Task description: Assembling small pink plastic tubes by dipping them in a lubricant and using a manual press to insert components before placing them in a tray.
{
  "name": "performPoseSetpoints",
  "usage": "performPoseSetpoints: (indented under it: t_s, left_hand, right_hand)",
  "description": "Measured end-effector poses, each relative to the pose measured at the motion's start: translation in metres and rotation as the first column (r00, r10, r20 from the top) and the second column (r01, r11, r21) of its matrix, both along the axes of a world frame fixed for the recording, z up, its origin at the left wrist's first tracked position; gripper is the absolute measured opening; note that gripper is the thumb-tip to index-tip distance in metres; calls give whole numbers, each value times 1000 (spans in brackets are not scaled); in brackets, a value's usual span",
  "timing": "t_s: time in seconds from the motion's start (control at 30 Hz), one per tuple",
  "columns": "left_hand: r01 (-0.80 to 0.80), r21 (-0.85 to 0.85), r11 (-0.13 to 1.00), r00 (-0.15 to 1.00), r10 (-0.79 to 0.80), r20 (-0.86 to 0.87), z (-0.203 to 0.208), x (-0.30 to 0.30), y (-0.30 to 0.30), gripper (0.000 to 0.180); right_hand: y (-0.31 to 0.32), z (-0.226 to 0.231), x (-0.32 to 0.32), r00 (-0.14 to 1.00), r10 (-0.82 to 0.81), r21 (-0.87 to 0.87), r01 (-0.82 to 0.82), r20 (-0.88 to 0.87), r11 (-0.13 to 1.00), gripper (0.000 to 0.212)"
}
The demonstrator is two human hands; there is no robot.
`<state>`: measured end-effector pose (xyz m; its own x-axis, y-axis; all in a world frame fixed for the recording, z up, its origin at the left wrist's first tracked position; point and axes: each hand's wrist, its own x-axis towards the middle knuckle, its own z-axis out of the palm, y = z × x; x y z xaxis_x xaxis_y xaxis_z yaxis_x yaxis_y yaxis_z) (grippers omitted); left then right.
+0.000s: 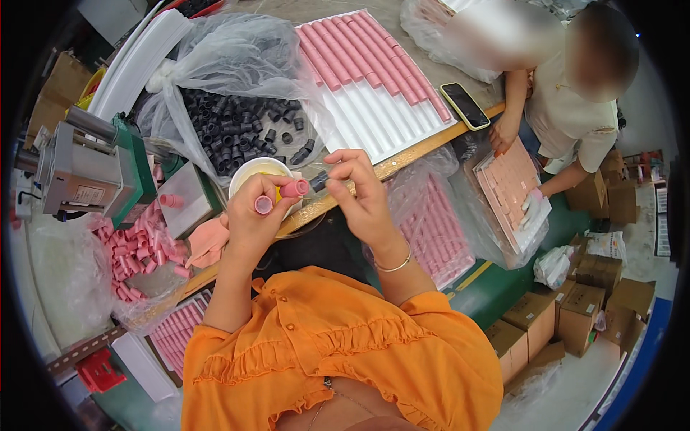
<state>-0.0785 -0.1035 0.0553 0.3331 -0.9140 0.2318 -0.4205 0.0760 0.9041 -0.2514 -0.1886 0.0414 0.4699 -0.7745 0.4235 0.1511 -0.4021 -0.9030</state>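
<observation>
My left hand [253,200] is closed around two short pink plastic tubes. One tube [295,188] points right from the fingertips, and the open end of the other tube [264,205] shows lower in the fist. A thin yellowish stick lies close by these fingers; whether I hold it is unclear. Facing the tubes, my right hand [359,192] has its fingers curved and apart. A dark piece [319,180] shows by its fingertips, seemingly behind them. Under my left hand stands a white tub [248,169] with something yellow inside, partly hidden.
Black fittings [237,129] spill from a clear plastic bag. Pink tubes lie in rows on a white grooved tray [359,118], beside a phone [464,106]. A green and grey machine [97,169] stands left above loose pink tubes [140,248]. A co-worker [575,115] handles a tray at right.
</observation>
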Motion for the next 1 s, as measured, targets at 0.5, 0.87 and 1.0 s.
performPoseSetpoints:
  t_s: [0.5, 0.87, 1.0]
  left_hand:
    - [-61, -9, 998, 998, 61, 10, -21, 8, 4, 35]
    - [-30, 148, 989, 965, 67, -254, -43, 21, 44, 36]
    - [-32, 164, 986, 972, 68, -223, -44, 21, 44, 36]
  right_hand:
    - [-117, -31, -59, 618, -768, -303, 708, -168, 637, 39]
    - [-231, -97, -111, 3, -782, -648, 557, -623, 519, 30]
    - [-240, -98, -112, 27, -751, -628, 529, -660, 571, 35]
